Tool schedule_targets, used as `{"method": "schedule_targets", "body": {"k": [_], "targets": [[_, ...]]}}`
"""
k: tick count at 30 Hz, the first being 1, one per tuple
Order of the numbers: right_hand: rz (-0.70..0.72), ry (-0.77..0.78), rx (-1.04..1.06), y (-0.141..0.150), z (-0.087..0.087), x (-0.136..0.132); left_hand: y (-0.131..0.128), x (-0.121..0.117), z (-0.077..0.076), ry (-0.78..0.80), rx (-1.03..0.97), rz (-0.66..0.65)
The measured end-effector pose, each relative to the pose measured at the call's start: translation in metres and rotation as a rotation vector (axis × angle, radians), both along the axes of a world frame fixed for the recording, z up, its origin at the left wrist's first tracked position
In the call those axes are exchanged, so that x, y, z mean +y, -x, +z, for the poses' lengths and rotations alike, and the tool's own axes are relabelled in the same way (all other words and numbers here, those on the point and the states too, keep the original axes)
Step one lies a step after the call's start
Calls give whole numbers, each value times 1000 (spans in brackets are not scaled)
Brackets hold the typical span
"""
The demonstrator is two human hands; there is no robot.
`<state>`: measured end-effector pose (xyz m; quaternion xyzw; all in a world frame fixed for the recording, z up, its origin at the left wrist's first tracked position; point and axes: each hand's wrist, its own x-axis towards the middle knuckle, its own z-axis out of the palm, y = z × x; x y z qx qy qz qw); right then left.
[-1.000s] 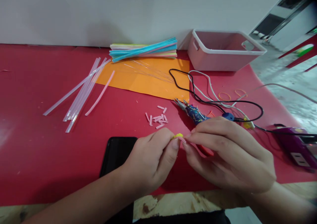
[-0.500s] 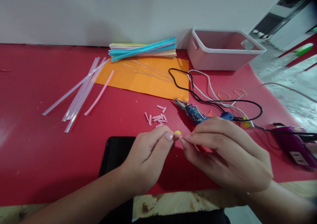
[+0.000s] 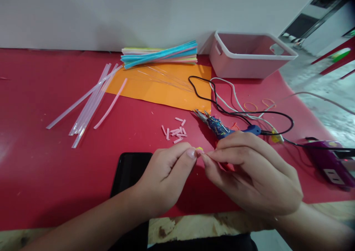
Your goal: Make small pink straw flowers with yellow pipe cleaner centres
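My left hand (image 3: 169, 177) pinches a tiny pink and yellow piece (image 3: 199, 150) between thumb and forefinger. From the other side, the thumb and fingertips of my right hand (image 3: 255, 173) close on the pink edge of that same piece. Most of it is covered by my fingertips. Just beyond my hands lie several short cut pink pieces (image 3: 177, 132). Behind my right hand are pliers (image 3: 201, 116) and a blue hot glue gun (image 3: 219, 127), partly covered. A black phone (image 3: 130, 169) lies by my left wrist.
Clear glue sticks (image 3: 91, 103) and a pink pipe cleaner (image 3: 111, 105) lie left. Blue and pale pipe cleaners (image 3: 161, 55) rest on an orange sheet (image 3: 166, 92). A pink bin (image 3: 238, 66), cables (image 3: 233, 112), rubber bands (image 3: 251, 107) and a purple power strip (image 3: 330, 166) are right.
My right fingertips have moved slightly left, closer to my left thumb, onto the small piece. Less of its yellow part shows now.
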<state>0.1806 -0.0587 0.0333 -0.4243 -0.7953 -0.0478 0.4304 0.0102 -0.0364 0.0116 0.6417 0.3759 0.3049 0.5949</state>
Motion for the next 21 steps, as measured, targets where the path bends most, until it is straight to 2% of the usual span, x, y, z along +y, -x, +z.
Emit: {"method": "schedule_targets", "body": {"k": [2,7,10,13,21], "targets": [[-19,19,9,2,1,0,-1,0,1,34,-17,11],[-24,26,21,2,4,2,-7,1,4,312,-110,59],[-18,0,9,0,3,3,-8,1,4,364,-157,52],[-16,-5,-12,-1,0,3,-7,1,3,327,-155,38],[-46,7,-7,1,-2,0,-4,-1,0,78,-25,-5]]}}
